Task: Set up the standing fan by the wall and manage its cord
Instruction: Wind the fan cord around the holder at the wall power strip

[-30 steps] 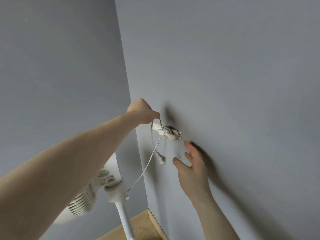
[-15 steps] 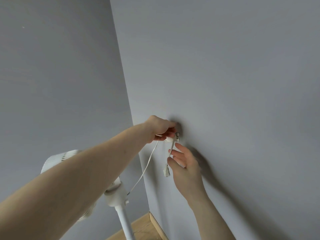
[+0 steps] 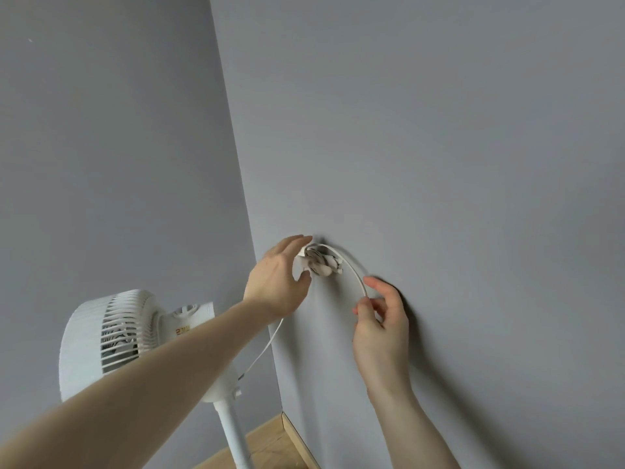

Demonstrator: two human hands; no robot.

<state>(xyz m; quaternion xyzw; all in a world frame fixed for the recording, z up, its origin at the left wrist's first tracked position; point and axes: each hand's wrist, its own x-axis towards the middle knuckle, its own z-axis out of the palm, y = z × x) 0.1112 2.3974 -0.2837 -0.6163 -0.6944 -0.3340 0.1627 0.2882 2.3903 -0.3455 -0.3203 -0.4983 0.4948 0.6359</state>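
Note:
A white standing fan [image 3: 105, 343] on its pole [image 3: 233, 431] stands in the corner at lower left, its head facing left. Its white cord [image 3: 263, 346] runs up from the fan's neck to a wound cord bundle [image 3: 324, 262] hanging against the grey wall [image 3: 439, 164]. My left hand [image 3: 277, 282] cups the bundle's left end, index finger above and thumb below. From the bundle a loose stretch of cord arcs right and down into my right hand [image 3: 382, 323], which pinches it between thumb and fingers close to the wall. What the bundle hangs on is hidden.
Two grey walls meet in a corner just left of the bundle. A wooden floor [image 3: 267, 445] and a wooden skirting strip [image 3: 301, 441] show at the bottom. The fan's pole stands close to the corner.
My right hand has taken hold of the loose cord end and drawn it out to the right in an arc. My left hand's fingers have loosened around the bundle. The fan head shows more fully.

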